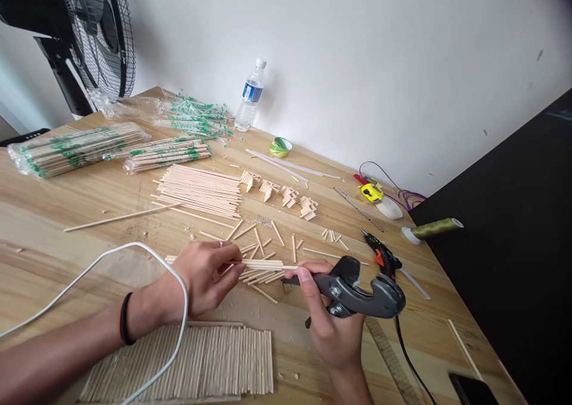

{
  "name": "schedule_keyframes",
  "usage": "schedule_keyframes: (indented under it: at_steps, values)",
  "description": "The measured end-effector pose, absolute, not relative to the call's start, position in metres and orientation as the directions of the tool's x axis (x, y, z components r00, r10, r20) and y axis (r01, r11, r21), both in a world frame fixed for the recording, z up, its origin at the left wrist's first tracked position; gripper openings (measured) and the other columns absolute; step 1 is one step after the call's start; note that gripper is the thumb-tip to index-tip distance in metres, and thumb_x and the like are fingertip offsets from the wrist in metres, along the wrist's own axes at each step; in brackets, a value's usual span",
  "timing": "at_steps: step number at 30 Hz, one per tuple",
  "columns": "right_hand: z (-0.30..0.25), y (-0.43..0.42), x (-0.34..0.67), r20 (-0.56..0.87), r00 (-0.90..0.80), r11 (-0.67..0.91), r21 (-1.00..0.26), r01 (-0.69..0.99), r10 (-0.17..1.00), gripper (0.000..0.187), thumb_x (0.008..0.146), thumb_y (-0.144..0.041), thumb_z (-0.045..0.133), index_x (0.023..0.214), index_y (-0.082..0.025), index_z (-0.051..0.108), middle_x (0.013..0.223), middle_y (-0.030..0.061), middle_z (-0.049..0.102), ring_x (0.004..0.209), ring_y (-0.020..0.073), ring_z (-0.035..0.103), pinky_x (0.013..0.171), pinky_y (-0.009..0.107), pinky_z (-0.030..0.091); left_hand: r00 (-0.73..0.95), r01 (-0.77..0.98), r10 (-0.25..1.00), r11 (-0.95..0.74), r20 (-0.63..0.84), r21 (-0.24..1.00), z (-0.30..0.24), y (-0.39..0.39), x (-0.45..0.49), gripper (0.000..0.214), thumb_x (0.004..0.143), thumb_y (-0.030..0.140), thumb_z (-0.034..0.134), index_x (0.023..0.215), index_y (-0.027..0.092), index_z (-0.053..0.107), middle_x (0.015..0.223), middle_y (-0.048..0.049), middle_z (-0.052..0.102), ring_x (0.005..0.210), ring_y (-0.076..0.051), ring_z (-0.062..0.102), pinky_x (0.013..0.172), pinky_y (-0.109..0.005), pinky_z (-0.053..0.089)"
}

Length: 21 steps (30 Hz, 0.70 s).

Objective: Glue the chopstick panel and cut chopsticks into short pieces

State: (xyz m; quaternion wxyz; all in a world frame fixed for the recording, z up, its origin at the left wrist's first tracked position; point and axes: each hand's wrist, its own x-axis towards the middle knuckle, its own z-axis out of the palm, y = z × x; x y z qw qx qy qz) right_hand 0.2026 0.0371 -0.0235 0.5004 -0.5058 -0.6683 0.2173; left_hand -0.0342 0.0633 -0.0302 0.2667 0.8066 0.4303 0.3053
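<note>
My left hand (208,277) is closed around a few thin wooden sticks (268,265), which point to the right. My right hand (335,315) grips a black hand cutter (357,292) with a hooked jaw. The right thumb and a finger also pinch the far end of one stick. Cut stick pieces (263,275) lie just beyond and under the held sticks. Below my left forearm is a flat panel of sticks laid side by side (214,360). A white cable (179,345) loops in front of my left wrist.
Behind lie a row of loose sticks (201,190), small stacked-stick pieces (289,196) and wrapped chopstick bundles (84,149). A water bottle (249,104) stands by the wall. To the right are a glue gun (382,253), tape measure (372,192), thread spool (435,229) and phone (472,388). A fan (96,30) stands left.
</note>
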Motion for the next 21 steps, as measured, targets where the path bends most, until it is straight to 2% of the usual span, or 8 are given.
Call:
schedule_keyframes:
  at_steps: [5,8,14,21]
  values:
    - [-0.02,0.045,0.213,0.541,0.184,0.373,-0.751,0.545,0.821,0.014,0.099,-0.029,0.06,0.093,-0.019,0.069,0.09,0.0072,0.072,0.089,0.024,0.068,0.086,0.041,0.051,0.355,0.528,0.881,-0.464,0.312,0.711,-0.03,0.065,-0.037,0.024,0.101,0.029,0.048,0.086,0.019,0.063,0.067,0.0009,0.062,0.061,-0.014,0.056,0.059,-0.027,0.04]
    - [-0.021,0.049,0.22,0.587,0.217,0.357,-0.702,0.617,0.78,0.013,0.098,-0.028,0.06,0.096,-0.019,0.068,0.094,0.008,0.07,0.092,0.0243,0.066,0.087,0.039,0.048,0.375,0.469,0.851,-0.517,0.368,0.716,-0.025,0.063,-0.037,0.022,0.101,0.027,0.048,0.087,0.018,0.062,0.069,0.0009,0.062,0.062,-0.013,0.054,0.061,-0.026,0.041]
    - [-0.021,0.049,0.216,0.599,0.132,0.356,-0.623,0.697,0.79,0.006,0.096,-0.023,0.059,0.101,-0.021,0.064,0.099,0.0074,0.065,0.098,0.0251,0.063,0.092,0.042,0.047,0.449,0.365,0.78,-0.605,0.436,0.708,-0.018,0.056,-0.035,0.021,0.103,0.023,0.047,0.089,0.018,0.062,0.071,0.0,0.06,0.06,-0.012,0.051,0.057,-0.025,0.04]
    - [-0.022,0.043,0.2,0.629,-0.022,0.46,-0.543,0.702,0.777,0.024,0.09,-0.011,0.059,0.109,-0.025,0.062,0.103,0.0077,0.063,0.1,0.0262,0.063,0.088,0.043,0.052,0.442,0.316,0.755,-0.637,0.485,0.704,-0.016,0.053,-0.033,0.015,0.101,0.02,0.05,0.092,0.018,0.062,0.072,-0.0001,0.062,0.06,-0.012,0.052,0.057,-0.025,0.04]
